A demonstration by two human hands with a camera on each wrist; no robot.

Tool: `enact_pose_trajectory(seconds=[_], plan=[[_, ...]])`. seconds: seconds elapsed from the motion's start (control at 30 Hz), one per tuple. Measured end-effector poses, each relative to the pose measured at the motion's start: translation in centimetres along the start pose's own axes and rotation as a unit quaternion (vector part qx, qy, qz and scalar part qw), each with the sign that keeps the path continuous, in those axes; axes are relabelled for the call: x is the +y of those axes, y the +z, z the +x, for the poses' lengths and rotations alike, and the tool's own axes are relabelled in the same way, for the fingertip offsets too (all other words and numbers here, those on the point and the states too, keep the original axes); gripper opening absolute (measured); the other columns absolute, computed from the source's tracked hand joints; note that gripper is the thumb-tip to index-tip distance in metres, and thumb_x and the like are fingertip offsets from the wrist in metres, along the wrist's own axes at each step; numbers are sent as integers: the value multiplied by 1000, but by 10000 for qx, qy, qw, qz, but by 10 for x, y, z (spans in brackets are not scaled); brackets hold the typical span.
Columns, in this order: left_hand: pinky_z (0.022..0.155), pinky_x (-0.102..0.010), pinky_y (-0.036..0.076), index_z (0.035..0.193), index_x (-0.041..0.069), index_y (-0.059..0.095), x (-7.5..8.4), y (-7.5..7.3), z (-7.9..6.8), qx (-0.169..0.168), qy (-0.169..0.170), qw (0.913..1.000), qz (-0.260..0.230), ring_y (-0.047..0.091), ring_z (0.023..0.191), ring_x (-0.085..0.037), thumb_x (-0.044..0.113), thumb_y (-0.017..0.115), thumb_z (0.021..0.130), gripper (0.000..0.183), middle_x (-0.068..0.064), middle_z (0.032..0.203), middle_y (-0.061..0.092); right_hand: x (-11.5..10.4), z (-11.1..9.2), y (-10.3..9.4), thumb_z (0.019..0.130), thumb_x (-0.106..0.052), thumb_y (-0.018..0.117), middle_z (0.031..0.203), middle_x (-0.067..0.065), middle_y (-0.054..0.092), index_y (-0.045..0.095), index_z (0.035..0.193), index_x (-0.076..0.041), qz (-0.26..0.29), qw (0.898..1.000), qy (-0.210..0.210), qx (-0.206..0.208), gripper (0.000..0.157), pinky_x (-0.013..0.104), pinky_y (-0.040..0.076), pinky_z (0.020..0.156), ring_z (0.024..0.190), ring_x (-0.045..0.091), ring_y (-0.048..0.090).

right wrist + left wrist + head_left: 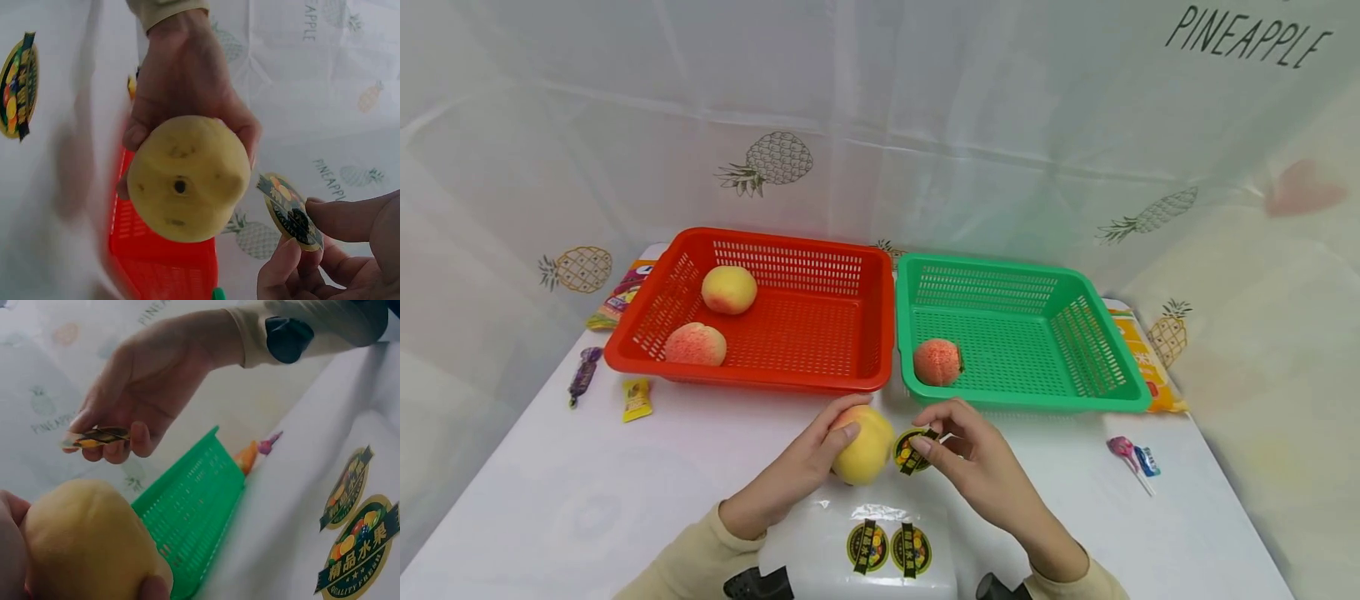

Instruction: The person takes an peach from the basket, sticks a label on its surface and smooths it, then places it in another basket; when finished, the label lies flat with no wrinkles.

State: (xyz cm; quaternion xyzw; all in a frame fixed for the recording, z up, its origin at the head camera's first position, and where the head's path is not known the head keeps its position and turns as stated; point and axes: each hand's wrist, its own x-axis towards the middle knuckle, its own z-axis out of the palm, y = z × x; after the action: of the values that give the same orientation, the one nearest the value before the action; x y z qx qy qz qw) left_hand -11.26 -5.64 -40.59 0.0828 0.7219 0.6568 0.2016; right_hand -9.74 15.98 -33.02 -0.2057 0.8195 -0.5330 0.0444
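Observation:
My left hand (801, 468) grips a yellow peach (867, 447) just in front of the baskets; in the right wrist view the peach (189, 181) shows a small dark hole. Close beside it, my right hand (981, 462) pinches a round fruit sticker (912, 451) between thumb and fingers, apart from the peach. In the left wrist view that sticker (100, 436) is seen nearly edge-on. Two more stickers of the same kind, a left one (867, 547) and a right one (912, 550), lie on a glossy white sheet (820, 533) below the hands.
A red basket (790, 385) holds a yellow peach (729, 289) and a pink peach (696, 344). Right of it, a green basket (1022, 398) holds one pink peach (937, 362). Wrapped candies (637, 400) and a lollipop (1122, 447) lie at the sides, with snack bags behind.

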Motion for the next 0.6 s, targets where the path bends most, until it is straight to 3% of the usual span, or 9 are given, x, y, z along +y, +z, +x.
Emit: enact_pose_trajectory(seconds=[0.13,0.23,0.33,0.43,0.6], plan=[[74,-37,45,123,31,32,2,2,0,-73,-85,9992,-396,47,98,-23,44,46,89,39,-8,121,36,13,2,1,83,-16,62,87,5,46,55,100,-15,344,9993,145,-89,19,27,47,65,82,16,48],[62,-36,49,117,22,26,3,4,1,-35,-321,9971,-689,53,83,-25,47,49,86,46,-14,119,35,19,3,3,82,-17,63,88,4,47,55,101,-16,440,9988,168,-130,20,28,47,66,83,16,49],[49,-32,48,121,23,25,3,5,3,16,-667,9953,-704,52,74,-25,55,45,85,52,-14,119,34,15,2,5,83,-14,62,87,4,47,55,101,-11,484,9985,34,-264,20,28,47,66,84,16,47],[37,-27,42,124,25,31,4,4,6,-54,-1020,9925,-677,55,69,-30,64,37,82,57,-17,110,45,3,1,7,83,-10,61,86,6,47,54,100,-7,430,9981,-174,-410,19,27,48,65,84,15,45],[32,-24,38,124,21,36,5,3,8,-285,-1296,9887,-702,60,64,-31,67,32,82,62,-18,84,58,0,3,14,82,-10,62,84,8,46,55,98,-9,198,9974,-467,-510,18,26,49,66,83,14,44]])
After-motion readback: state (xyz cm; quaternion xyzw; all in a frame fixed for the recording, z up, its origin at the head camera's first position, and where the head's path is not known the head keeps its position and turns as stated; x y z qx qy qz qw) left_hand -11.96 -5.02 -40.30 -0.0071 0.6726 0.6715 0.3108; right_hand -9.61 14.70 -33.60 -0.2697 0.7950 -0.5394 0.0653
